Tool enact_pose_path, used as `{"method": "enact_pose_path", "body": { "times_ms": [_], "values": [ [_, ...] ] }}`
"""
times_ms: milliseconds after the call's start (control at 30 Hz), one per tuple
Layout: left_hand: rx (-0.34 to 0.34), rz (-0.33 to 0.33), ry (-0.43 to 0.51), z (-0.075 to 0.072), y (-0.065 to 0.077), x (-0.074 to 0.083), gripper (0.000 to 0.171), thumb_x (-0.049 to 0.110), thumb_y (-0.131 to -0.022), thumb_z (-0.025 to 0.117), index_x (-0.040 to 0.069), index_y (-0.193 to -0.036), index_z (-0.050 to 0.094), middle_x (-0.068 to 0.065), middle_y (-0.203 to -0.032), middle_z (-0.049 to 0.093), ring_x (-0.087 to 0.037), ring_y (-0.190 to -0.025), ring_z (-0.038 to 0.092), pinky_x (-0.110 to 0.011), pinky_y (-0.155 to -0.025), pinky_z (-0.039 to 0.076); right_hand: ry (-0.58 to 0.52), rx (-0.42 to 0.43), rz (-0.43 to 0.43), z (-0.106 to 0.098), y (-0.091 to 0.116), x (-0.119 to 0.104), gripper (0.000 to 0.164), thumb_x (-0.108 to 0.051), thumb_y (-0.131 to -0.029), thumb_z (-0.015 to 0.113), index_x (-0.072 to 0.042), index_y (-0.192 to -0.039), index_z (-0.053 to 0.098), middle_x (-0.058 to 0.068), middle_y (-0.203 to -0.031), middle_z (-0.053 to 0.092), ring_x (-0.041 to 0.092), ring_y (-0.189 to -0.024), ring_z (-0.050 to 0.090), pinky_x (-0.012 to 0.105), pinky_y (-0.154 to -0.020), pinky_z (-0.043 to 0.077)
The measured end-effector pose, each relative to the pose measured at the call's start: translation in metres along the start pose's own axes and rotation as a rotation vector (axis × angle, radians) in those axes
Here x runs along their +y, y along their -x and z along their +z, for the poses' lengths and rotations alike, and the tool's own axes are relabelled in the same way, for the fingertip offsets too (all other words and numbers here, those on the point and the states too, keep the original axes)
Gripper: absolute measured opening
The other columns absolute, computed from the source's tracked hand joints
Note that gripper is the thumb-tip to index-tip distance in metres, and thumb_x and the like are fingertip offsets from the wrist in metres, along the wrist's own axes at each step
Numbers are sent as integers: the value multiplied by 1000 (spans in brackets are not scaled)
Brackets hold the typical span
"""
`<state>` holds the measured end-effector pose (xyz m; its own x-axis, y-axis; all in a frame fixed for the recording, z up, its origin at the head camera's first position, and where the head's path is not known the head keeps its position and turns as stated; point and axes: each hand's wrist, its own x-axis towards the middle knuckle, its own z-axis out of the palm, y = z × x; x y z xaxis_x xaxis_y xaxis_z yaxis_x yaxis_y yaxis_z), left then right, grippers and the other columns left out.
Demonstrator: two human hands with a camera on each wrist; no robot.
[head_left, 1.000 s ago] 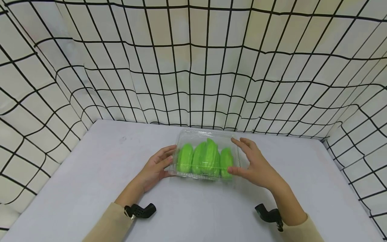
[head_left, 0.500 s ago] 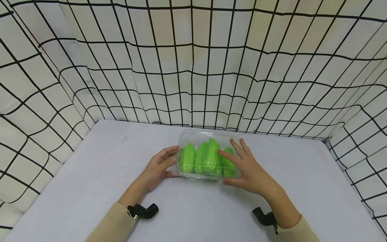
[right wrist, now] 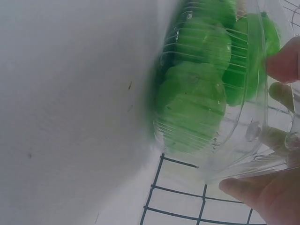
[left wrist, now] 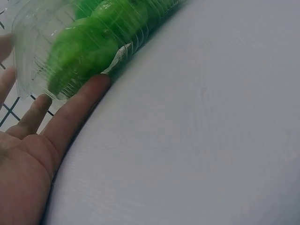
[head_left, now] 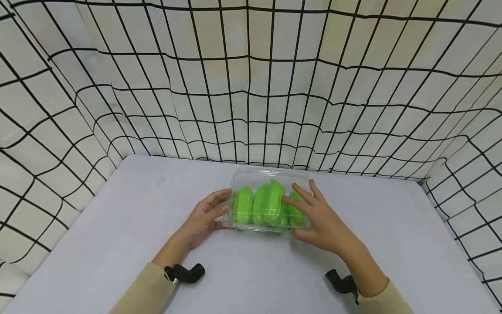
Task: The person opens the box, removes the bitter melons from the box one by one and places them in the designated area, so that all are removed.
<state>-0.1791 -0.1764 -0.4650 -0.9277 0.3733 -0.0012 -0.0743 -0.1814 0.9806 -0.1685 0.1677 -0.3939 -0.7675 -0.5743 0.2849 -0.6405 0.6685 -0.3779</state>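
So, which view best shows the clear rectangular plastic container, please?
The head view: the clear rectangular plastic container fits entirely in frame, though the right hand overlaps it. Each wrist view shows one end closer, but cropped.

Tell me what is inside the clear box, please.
The clear box holds several elongated green things. In the head view, the right hand partly hides the rightmost one.

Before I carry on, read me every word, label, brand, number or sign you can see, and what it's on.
There is no readable text in any view.
Clear plastic box: no lettering visible.
Elongated green pieces: no lettering visible.
White tabletop: a faint grey mark, too blurred to make out.
Black wrist cameras: any marking is too small to read.
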Motion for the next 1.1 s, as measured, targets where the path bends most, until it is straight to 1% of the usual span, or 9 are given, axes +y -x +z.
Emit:
{"method": "enact_pose_path", "body": {
  "times_ms": [133,200,267,333,433,533,700,867,1100],
  "values": [
    [-30,7,-42,0,1,0,61,22,-101,60,15,-155,31,-15,-162,22,-35,-139,42,-45,-96,56,-10,5,-1,-1,0,-1,76,-18,-73,77,-25,-145,53,10,-160,34,49,-150,6,73,-108,32],
    [-63,21,-103,0,2,0,75,27,-95,70,19,-156,27,-15,-164,18,-41,-145,30,-47,-102,51,-10,12,-4,-1,0,-1,76,-19,-73,77,-25,-145,53,10,-160,34,50,-150,7,73,-108,31],
    [-99,33,-167,1,3,1,90,25,-88,79,23,-157,21,-14,-165,13,-44,-149,17,-51,-107,46,-7,21,-8,0,0,-1,75,-19,-74,77,-24,-144,53,11,-160,35,50,-150,8,73,-109,31],
    [-125,44,-234,3,4,2,102,20,-82,84,26,-158,15,-13,-166,8,-45,-150,10,-55,-110,42,-3,30,-12,1,0,-1,75,-20,-74,78,-24,-144,54,11,-159,36,50,-149,9,72,-109,30],
    [-105,38,-291,7,4,3,107,11,-79,84,31,-157,14,-11,-166,8,-44,-151,11,-58,-109,42,3,43,-20,1,0,0,74,-20,-73,78,-24,-144,54,12,-158,38,50,-149,11,72,-110,29],
    [-72,34,-320,8,3,3,104,12,-81,84,32,-157,16,-11,-165,11,-43,-150,16,-60,-108,42,13,54,-26,1,-1,0,73,-20,-73,77,-24,-143,55,13,-157,40,52,-148,14,72,-110,29],
    [-57,28,-318,8,4,4,102,15,-82,82,34,-157,16,-11,-166,10,-44,-150,12,-65,-110,37,29,65,-23,2,-1,0,72,-22,-74,78,-26,-143,55,10,-157,40,53,-146,18,72,-110,30],
    [-51,15,-319,9,4,5,99,16,-83,81,38,-156,17,-11,-167,8,-45,-151,6,-64,-113,32,34,78,-21,1,-1,-1,71,-23,-74,78,-26,-141,57,9,-155,43,52,-146,21,71,-110,31],
    [-53,37,-301,8,5,6,101,20,-81,83,34,-157,18,-15,-166,9,-46,-151,4,-64,-119,16,22,96,-21,1,0,-2,71,-20,-71,77,-27,-140,59,9,-153,47,53,-145,24,72,-108,33]
  ]
}}
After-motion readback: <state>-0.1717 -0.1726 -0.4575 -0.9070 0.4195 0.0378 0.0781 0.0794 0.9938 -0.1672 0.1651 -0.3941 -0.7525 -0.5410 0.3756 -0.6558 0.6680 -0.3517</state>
